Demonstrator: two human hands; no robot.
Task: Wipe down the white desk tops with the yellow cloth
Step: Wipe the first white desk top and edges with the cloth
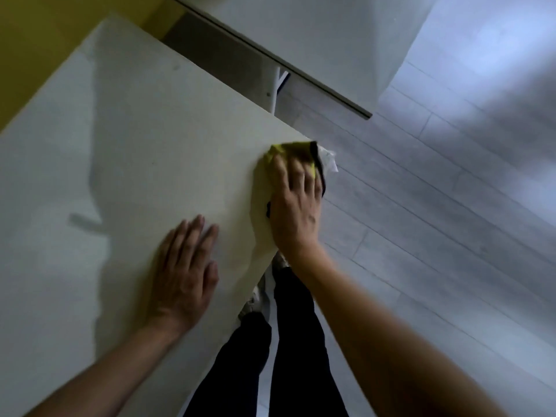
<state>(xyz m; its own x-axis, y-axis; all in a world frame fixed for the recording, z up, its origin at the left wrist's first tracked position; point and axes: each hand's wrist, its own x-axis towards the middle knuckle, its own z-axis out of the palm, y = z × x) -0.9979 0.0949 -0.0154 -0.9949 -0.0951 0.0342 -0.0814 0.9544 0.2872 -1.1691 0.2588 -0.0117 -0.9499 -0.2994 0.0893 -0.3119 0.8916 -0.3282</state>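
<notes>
Fingers of the right hand lie straight and slightly spread, pressing flat on the yellow cloth; they do not curl round it. The cloth sits at the corner of the white desk top, partly overhanging the edge toward the floor. A dark border runs along its outer side, and something white shows just past it, too blurred to identify.

Risk, as judged from this position: a stroke carried further outward could push the cloth off the corner, since only flat pressure holds it. Motion blur suggests a quick pass, which could also leave parts of the edge unwiped.

Right arm: extended forward from the lower right, wrist roughly level, palm down. The left hand rests flat on the desk top near the front edge, fingers straight and together, holding nothing, well apart from the cloth. A second desk top stands beyond.
</notes>
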